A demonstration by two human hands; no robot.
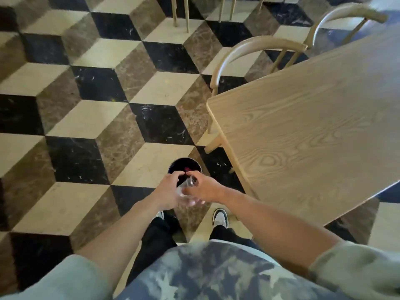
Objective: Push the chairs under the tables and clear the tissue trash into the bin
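A small round dark bin (pixel 175 165) stands on the floor just beyond my hands, with something red inside. My left hand (pixel 169 189) and my right hand (pixel 202 188) meet above its near rim, both closed around a pale, see-through piece of trash (pixel 185 192) held between them. To the right a light wooden table (pixel 313 131) fills the view. A curved-back wooden chair (pixel 255 53) sits tucked at its far edge, and a second chair (pixel 344 20) of the same kind stands behind it.
The floor is a cube pattern of black, cream and brown tiles, open to the left. Legs of other chairs (pixel 180 14) show at the top. My shoes (pixel 220 217) stand just behind the bin, near the table's corner.
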